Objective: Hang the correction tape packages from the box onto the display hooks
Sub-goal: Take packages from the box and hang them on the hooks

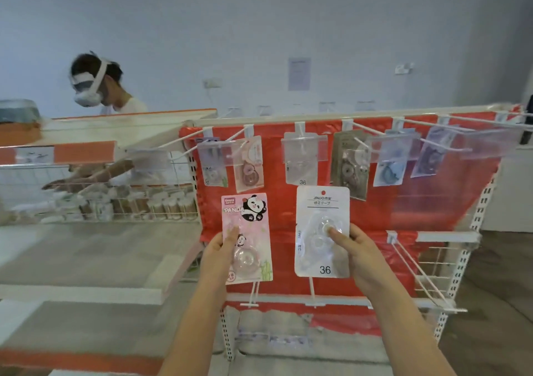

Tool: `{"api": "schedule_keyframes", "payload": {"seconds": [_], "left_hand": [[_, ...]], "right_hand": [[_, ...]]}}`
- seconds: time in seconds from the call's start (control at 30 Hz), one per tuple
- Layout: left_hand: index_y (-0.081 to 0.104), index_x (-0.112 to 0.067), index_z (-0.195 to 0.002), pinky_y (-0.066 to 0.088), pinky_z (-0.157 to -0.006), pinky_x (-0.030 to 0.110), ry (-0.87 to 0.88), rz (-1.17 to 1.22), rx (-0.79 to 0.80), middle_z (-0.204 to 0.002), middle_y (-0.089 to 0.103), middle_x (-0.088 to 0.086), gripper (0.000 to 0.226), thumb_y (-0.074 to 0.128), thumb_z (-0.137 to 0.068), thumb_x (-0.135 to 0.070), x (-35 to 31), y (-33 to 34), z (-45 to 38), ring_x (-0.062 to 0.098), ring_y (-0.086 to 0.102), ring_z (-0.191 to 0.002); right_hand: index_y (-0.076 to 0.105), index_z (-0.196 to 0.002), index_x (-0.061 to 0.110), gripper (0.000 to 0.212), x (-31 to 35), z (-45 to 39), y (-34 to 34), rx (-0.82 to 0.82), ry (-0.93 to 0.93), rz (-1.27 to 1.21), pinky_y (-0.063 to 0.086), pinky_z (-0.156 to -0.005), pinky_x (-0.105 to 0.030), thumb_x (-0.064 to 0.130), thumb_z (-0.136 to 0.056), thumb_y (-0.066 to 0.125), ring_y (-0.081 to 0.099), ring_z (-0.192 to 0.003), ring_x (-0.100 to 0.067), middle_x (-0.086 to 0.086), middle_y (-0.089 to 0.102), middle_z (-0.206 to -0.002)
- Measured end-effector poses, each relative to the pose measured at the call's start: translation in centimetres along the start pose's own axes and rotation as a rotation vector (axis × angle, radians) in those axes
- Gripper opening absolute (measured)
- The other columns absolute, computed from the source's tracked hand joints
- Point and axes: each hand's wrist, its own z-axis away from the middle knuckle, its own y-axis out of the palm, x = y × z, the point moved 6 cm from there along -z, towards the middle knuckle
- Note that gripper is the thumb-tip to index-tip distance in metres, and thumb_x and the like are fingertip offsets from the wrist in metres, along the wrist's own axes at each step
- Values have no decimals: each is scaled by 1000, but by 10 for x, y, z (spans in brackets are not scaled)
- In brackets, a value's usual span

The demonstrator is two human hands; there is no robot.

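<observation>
My left hand [222, 246] pinches a pink panda correction tape package [249, 225] upright, thumb on its front. A white package marked 36 [320, 202] is pinched the same way by my right hand [353, 244]. Both are held in front of the red display panel [403, 202], below the top row of white hooks [301, 133]. Several packages hang from those hooks behind clear label holders, among them a white one marked 36 [301, 171] straight above my right-hand package. The box is not in view.
Lower white hooks [418, 272] jut out at right and below my hands [253, 295]. A shelf with a wire basket of small bottles [138, 205] stands to the left. Another person wearing a headset [95, 87] works behind that shelf.
</observation>
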Motion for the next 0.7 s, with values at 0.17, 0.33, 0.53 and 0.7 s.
{"api": "schedule_keyframes", "payload": {"seconds": [0.17, 0.33, 0.53, 0.7], "left_hand": [[67, -28, -95, 44, -84, 33, 67, -12, 84, -100, 69, -6, 31, 59, -81, -55, 5, -18, -27, 16, 61, -98], [62, -28, -96, 35, -86, 35, 35, 25, 169, -96, 63, -11, 21, 54, -90, -47, 16, -19, -41, 9, 56, -90], [61, -29, -99, 37, -98, 41, 41, 113, 162, -102, 63, -13, 19, 58, -88, -45, 19, -12, -56, 16, 55, -106], [63, -32, -91, 40, -93, 38, 50, 116, 165, -98, 67, -11, 10, 59, -89, -41, 16, 0, -61, 13, 60, -100]], "right_hand": [[64, -114, 14, 46, 5, -11, 27, -43, -53, 48, 50, -94, -50, 31, -73, 72, 69, -99, -26, -4, 72, -107], [67, -109, 17, 38, 23, -25, 42, -77, -138, 80, 52, -92, -44, 29, -73, 73, 69, -97, -24, -3, 73, -104], [67, -110, 19, 31, 37, -37, 41, -106, -216, 140, 52, -93, -45, 23, -80, 72, 68, -99, -21, -1, 72, -105], [65, -112, 18, 35, 39, -33, 34, -70, -244, 91, 53, -91, -46, 23, -78, 69, 67, -102, -26, -3, 71, -107]]}}
